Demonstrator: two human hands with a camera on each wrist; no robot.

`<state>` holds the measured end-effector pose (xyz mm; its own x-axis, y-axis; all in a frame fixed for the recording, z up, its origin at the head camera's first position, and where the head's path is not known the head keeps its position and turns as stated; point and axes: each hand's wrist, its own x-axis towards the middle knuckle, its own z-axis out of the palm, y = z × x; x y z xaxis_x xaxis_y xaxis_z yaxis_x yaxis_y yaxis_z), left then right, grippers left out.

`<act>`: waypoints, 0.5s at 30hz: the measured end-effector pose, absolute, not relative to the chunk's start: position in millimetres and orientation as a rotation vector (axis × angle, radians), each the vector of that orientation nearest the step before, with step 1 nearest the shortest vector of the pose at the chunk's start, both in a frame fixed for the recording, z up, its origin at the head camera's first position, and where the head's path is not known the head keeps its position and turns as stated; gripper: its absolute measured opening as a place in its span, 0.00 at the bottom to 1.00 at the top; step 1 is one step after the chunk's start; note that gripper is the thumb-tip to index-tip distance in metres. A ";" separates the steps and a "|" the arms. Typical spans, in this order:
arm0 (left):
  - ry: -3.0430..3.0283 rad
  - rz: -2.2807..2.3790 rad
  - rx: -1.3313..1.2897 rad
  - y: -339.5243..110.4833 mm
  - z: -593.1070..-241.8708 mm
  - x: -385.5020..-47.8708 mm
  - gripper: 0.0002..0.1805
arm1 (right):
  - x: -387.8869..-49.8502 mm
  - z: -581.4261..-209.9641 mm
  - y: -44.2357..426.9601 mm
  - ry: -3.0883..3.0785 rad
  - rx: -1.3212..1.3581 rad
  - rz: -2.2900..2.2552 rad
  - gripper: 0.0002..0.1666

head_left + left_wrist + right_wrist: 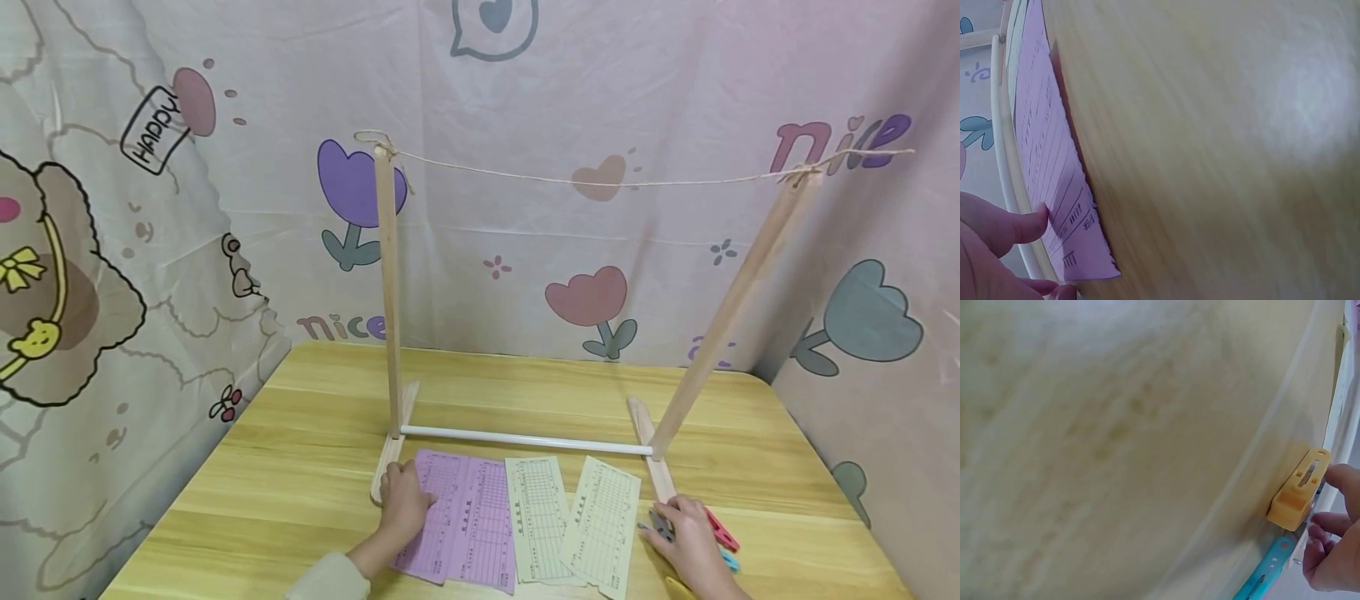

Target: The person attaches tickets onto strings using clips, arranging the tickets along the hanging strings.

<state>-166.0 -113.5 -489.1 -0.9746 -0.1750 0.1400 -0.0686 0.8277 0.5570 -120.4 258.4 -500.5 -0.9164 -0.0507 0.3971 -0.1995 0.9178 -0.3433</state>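
Observation:
My left hand (405, 504) is at the left edge of the leftmost purple sheet (438, 508). In the left wrist view its thumb (1032, 225) touches the purple paper (1054, 169), apart from the fingers near the paper's end. A second purple sheet (486, 525) and two pale yellow sheets (538, 508) (603, 525) lie to the right. My right hand (693, 542) pinches a grey clip (660, 523) between thumb and fingers. Around that hand lie a red clip (722, 530), a blue clip (729, 560) and a yellow clip (1297, 494), partly hidden in the head view.
Behind the papers stands a wooden frame, with a left post (387, 292), a right post (735, 312) and a white bar (525, 439) low between them. A thin string (555, 179) sags between the post tops. Patterned cloth (480, 275) hangs behind the wooden table (300, 433).

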 end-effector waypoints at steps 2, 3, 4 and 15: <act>-2.832 -0.836 0.195 -113.8 -489.0 -166.3 0.28 | -120.8 -501.3 257.7 -2.677 0.188 0.516 0.21; -2.837 -0.826 0.197 -114.0 -488.8 -166.5 0.27 | -121.1 -501.6 257.4 -2.673 0.192 0.508 0.21; -2.842 -0.819 0.196 -114.2 -488.5 -166.6 0.25 | -121.3 -501.7 257.1 -2.675 0.192 0.506 0.21; -2.887 -0.750 0.186 -114.7 -485.8 -172.5 0.26 | -124.3 -498.9 254.1 -2.760 0.146 0.561 0.17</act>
